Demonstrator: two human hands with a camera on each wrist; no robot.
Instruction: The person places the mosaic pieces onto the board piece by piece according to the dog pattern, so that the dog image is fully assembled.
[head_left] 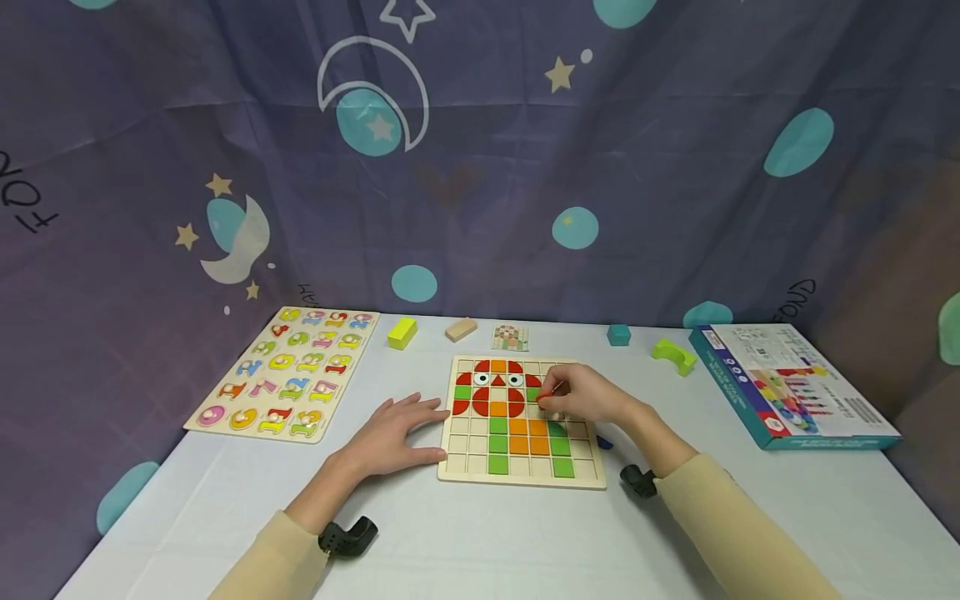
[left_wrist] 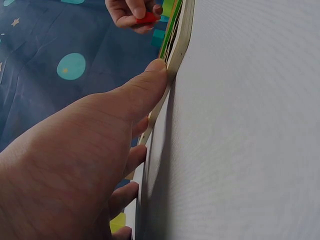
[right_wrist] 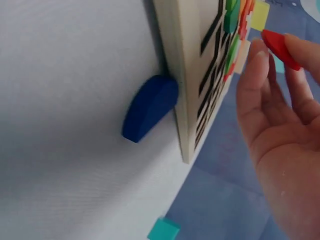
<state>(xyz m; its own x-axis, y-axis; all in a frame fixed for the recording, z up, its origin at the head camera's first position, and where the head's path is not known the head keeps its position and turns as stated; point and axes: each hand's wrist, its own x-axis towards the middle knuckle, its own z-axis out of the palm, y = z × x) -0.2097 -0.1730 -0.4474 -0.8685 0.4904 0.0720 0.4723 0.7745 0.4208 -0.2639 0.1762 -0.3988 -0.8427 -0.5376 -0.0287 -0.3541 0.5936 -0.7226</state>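
Note:
A wooden grid board (head_left: 459,444) lies on the table, partly filled with red, orange and green tiles and two eye pieces. My left hand (head_left: 393,435) rests at its left edge, fingers extended and spread, thumb touching the rim. Over the board's right side, my right hand (head_left: 588,396) pinches a red curved-edged tile (right_wrist: 281,49) between thumb and fingers. That tile is held above the board in the right wrist view. A dark blue curved tile (right_wrist: 151,108) lies on the table against the board's right edge, partly under the right hand in the head view.
Left stands a number puzzle board (head_left: 251,398). Along the back are a yellow block (head_left: 402,333), a plain wooden block (head_left: 461,330), a small pattern card (head_left: 510,337), a teal block (head_left: 618,335) and a green arch (head_left: 674,357). A flat toy box (head_left: 795,387) lies right.

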